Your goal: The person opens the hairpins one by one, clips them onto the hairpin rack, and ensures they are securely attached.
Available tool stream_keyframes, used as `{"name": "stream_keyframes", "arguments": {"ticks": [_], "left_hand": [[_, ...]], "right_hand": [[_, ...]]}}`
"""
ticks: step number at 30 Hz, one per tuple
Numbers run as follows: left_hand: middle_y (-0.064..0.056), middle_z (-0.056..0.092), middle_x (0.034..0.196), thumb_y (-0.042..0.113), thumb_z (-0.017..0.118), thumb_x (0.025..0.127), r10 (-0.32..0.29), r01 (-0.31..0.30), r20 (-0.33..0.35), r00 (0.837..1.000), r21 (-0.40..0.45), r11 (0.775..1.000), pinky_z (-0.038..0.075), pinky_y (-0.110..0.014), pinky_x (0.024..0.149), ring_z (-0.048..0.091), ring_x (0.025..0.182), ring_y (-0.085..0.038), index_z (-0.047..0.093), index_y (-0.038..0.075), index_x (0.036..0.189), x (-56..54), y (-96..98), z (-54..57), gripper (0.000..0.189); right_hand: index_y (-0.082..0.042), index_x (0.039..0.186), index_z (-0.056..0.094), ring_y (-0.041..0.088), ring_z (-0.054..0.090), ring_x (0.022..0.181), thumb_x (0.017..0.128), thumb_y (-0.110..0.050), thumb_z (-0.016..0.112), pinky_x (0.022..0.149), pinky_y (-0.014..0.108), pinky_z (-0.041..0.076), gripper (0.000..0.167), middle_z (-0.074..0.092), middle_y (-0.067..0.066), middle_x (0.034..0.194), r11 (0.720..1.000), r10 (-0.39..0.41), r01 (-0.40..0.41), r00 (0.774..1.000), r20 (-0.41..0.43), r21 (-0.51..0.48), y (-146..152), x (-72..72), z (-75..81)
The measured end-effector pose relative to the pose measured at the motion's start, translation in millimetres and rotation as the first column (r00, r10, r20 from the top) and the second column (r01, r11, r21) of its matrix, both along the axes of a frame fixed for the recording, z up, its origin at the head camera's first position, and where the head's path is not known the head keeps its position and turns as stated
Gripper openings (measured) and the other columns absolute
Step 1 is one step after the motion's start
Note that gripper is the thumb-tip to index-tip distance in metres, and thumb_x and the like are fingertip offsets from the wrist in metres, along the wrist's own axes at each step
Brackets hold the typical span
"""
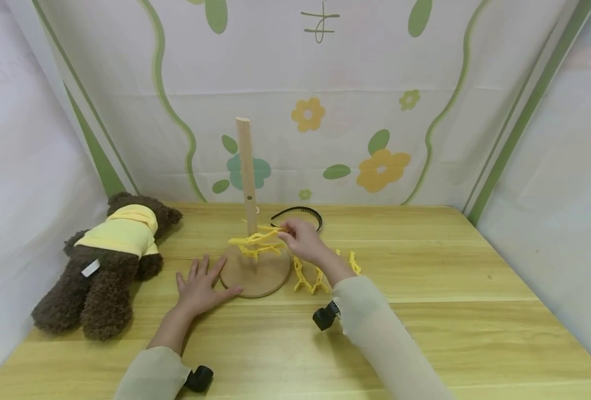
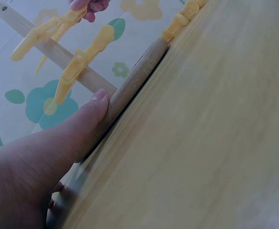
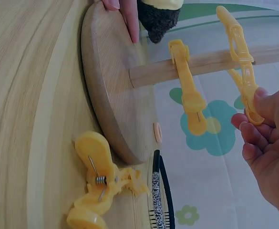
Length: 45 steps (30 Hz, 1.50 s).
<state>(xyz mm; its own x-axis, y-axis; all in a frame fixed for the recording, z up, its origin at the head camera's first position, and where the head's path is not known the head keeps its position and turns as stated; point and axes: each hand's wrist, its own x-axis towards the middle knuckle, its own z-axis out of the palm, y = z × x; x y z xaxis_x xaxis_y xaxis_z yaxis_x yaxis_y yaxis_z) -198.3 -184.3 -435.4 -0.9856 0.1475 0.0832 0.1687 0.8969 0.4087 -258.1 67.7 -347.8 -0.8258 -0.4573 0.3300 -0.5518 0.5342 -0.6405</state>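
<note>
A wooden post [image 1: 246,166] stands upright on a round wooden base [image 1: 263,286]. My left hand [image 1: 203,289] lies with spread fingers at the base's left edge; its thumb touches the rim in the left wrist view. My right hand [image 1: 302,240] pinches the handle end of a yellow spring clip [image 1: 255,239], whose jaws overlap the post. Just below it, a second yellow clip [image 3: 189,90] sits across the post's lower part. In the right wrist view, the held clip [image 3: 242,59] is higher on the post than this one.
Several more yellow clips [image 1: 300,276] stand on the table right of the base, partly behind my right forearm. A black headband [image 1: 305,209] lies behind my right hand. On the left lies a brown teddy bear [image 1: 105,272] in a yellow top. A printed cloth [image 1: 335,72] hangs behind.
</note>
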Motion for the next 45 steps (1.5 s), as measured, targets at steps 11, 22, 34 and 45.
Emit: {"name": "stream_keyframes", "arguments": {"ticks": [11,22,34,45], "left_hand": [[-0.027,0.011,0.137,0.073,0.046,0.066,-0.007,0.007,-0.001,1.0,0.015,1.0,-0.009,-0.067,0.082,0.001,0.123,-0.045,0.026,0.016,0.137,0.7,1.0,3.3,0.093],[-0.027,0.011,0.137,0.072,0.047,0.067,-0.004,0.004,-0.004,1.0,0.022,1.0,-0.008,-0.067,0.082,0.001,0.123,-0.045,0.026,0.016,0.137,1.9,0.9,3.6,0.093],[-0.026,0.012,0.137,0.072,0.046,0.066,-0.001,0.001,-0.01,1.0,0.015,1.0,-0.008,-0.067,0.083,0.002,0.123,-0.045,0.026,0.016,0.137,1.3,0.6,2.6,0.093],[-0.026,0.012,0.137,0.072,0.046,0.066,0.0,0.0,-0.007,1.0,0.019,1.0,-0.008,-0.067,0.083,0.002,0.123,-0.045,0.027,0.015,0.137,2.2,1.0,3.4,0.093]], "right_hand": [[-0.001,0.1,0.056,0.011,0.05,0.066,0.087,-0.017,0.053,0.059,0.023,0.043,0.021,0.054,0.001,0.078,0.999,-0.006,0.004,0.999,0.032,0.036,-6.5,-0.3,1.8],[0.002,0.102,0.055,0.013,0.051,0.069,0.085,-0.017,0.056,0.06,0.023,0.043,0.025,0.056,0.005,0.083,0.999,-0.01,0.008,0.999,0.037,0.046,-7.4,2.5,3.4],[0.0,0.106,0.056,0.012,0.051,0.072,0.084,-0.019,0.057,0.061,0.023,0.042,0.029,0.056,0.005,0.089,0.998,-0.033,0.033,0.999,0.011,0.053,-8.1,2.3,-0.7],[-0.002,0.113,0.053,0.015,0.051,0.078,0.085,-0.022,0.057,0.065,0.025,0.042,0.035,0.056,0.006,0.099,0.998,-0.024,0.022,0.998,0.05,0.055,-6.5,3.2,2.6]]}}
